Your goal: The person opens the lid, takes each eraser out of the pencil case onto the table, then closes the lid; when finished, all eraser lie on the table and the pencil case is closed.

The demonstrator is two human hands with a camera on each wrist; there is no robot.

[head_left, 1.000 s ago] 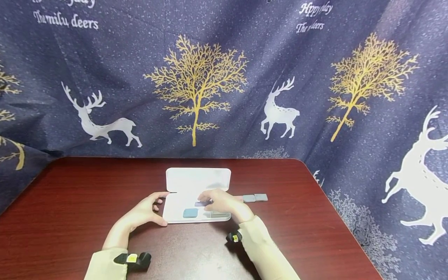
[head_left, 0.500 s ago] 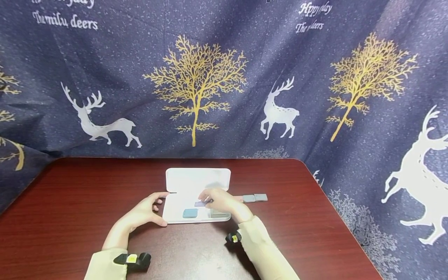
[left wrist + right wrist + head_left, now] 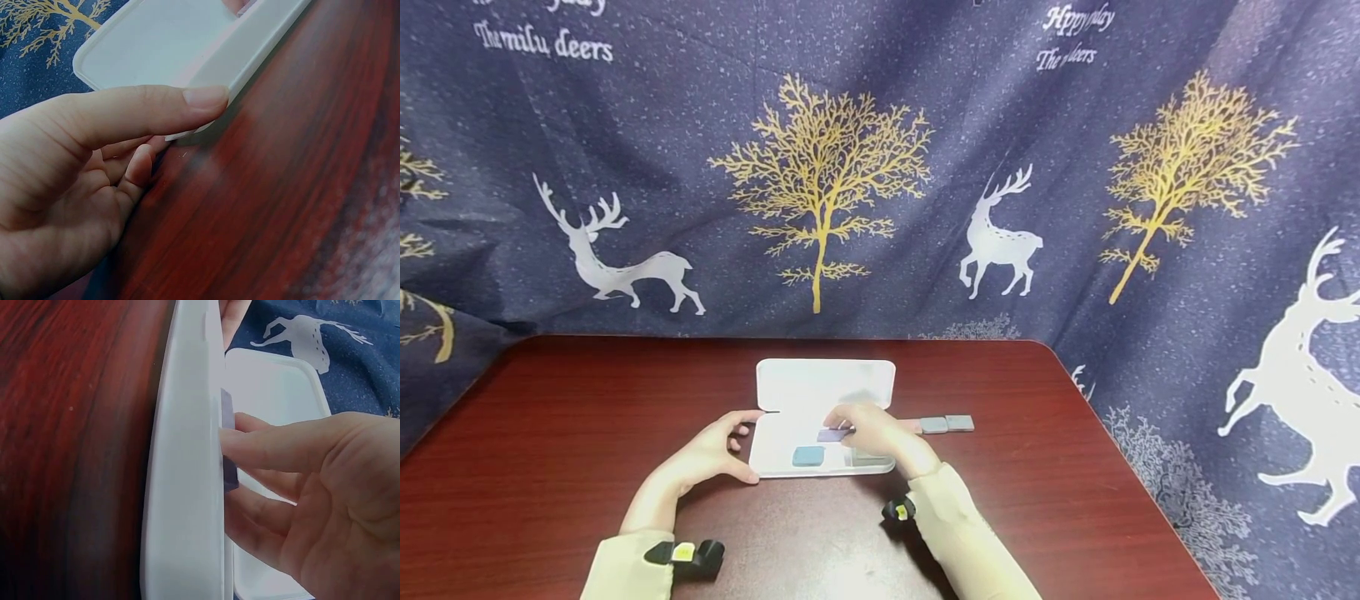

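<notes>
In the head view I see the left hand (image 3: 709, 457) grip the white case (image 3: 771, 442), the right hand (image 3: 872, 432) pinch a purple block (image 3: 831, 436) inside; left wrist view: thumb (image 3: 187, 103) at the case's corner; right wrist view: fingers (image 3: 269, 447) on the block.

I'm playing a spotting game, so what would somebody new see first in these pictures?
Probably the big golden tree, with a white deer on either side, on the dark blue cloth behind the table. Next, perhaps, the open white box on the table, with the left hand holding its left end. There, the right hand pinches a purple piece.
</notes>
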